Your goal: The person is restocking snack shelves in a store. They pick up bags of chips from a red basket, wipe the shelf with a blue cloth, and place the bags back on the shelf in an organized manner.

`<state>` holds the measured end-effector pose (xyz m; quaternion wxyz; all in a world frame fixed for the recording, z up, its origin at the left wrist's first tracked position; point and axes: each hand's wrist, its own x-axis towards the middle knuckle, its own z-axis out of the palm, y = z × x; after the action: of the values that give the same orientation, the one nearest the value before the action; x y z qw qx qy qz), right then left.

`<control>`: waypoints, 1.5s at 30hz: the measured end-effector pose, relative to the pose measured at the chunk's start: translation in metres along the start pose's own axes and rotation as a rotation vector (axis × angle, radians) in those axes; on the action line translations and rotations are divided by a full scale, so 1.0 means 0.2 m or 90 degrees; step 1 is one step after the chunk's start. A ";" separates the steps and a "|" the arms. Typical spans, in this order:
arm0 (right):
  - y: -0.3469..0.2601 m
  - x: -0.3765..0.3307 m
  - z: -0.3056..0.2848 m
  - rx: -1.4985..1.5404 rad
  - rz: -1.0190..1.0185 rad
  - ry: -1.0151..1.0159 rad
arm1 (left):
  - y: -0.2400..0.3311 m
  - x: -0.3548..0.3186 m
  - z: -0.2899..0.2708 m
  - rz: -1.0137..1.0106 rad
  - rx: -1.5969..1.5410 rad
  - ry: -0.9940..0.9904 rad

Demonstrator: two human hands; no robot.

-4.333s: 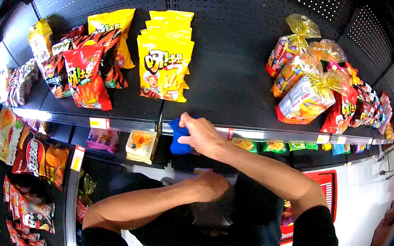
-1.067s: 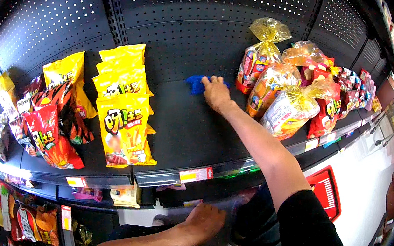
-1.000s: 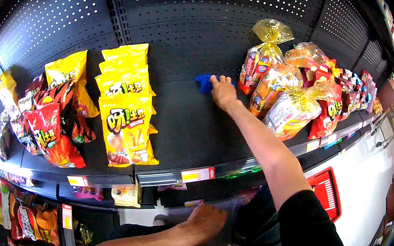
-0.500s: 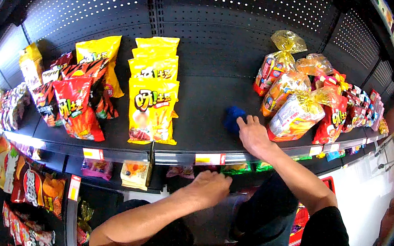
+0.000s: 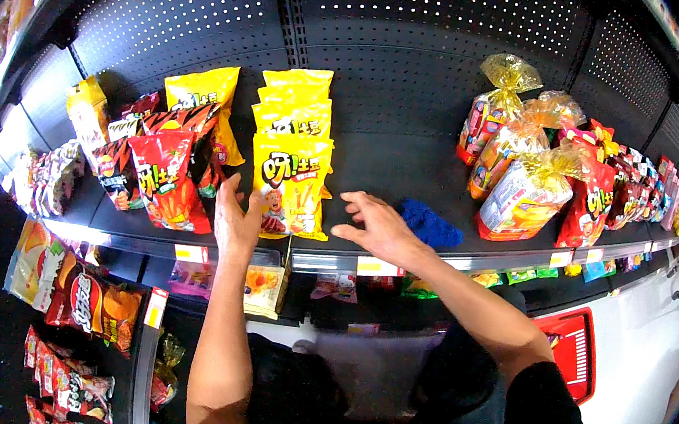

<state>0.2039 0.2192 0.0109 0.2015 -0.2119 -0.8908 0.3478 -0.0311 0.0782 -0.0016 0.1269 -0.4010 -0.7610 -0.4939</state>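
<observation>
1. Now that your right hand [image 5: 383, 230] has let go of the crumpled blue cleaning cloth [image 5: 430, 225], the cloth lies on the dark metal shelf [image 5: 411, 170], just beside that hand.
2. Your left hand [image 5: 236, 219] has come up, open, touching the front yellow snack bag [image 5: 291, 183].
3. Both hands empty, apart; wiping looks paused, bag-straightening likely.

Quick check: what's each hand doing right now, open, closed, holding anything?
Left hand: open, holding nothing, at the edge of the front yellow bag.
Right hand: open, holding nothing; blue cloth lies on the shelf just beyond it.
</observation>
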 end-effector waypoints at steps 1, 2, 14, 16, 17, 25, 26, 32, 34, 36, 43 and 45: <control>0.02 0.06 0.07 -0.001 0.022 -0.006 | -0.11 0.00 0.03 -0.068 -0.075 -0.031; 0.00 0.11 0.13 0.017 0.048 -0.020 | -0.21 0.00 0.04 -0.136 -0.148 -0.057; 0.05 0.24 0.32 0.059 0.004 0.166 | -0.19 -0.01 0.19 -0.194 -0.292 -0.157; 0.07 0.29 0.32 0.048 -0.039 0.205 | -0.20 0.01 0.22 -0.163 -0.289 -0.135; 0.07 0.31 0.32 0.050 -0.041 0.186 | -0.22 0.03 0.24 -0.157 -0.280 -0.128; 0.15 0.33 0.37 0.082 0.013 0.238 | -0.21 0.05 0.30 -0.224 -0.265 -0.125; 0.17 0.34 0.38 0.075 0.007 0.244 | -0.21 0.05 0.30 -0.231 -0.271 -0.125; 0.13 0.36 0.35 0.031 0.036 0.168 | -0.35 0.06 0.35 -0.201 -0.178 -0.100; 0.11 0.35 0.35 0.033 0.030 0.186 | -0.38 0.06 0.38 -0.188 -0.205 -0.109; 0.11 0.35 0.35 0.032 0.028 0.199 | -0.39 0.06 0.39 -0.186 -0.238 -0.115; 0.13 0.37 0.35 0.030 0.031 0.222 | -0.33 0.08 0.41 -0.219 -0.351 -0.117; 0.14 0.38 0.36 0.043 0.024 0.224 | -0.31 0.08 0.40 -0.225 -0.300 -0.111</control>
<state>0.1121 0.2389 -0.0419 0.3547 -0.2795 -0.8255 0.3385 -0.0704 0.1426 -0.0719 -0.1235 -0.3217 -0.6916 -0.6347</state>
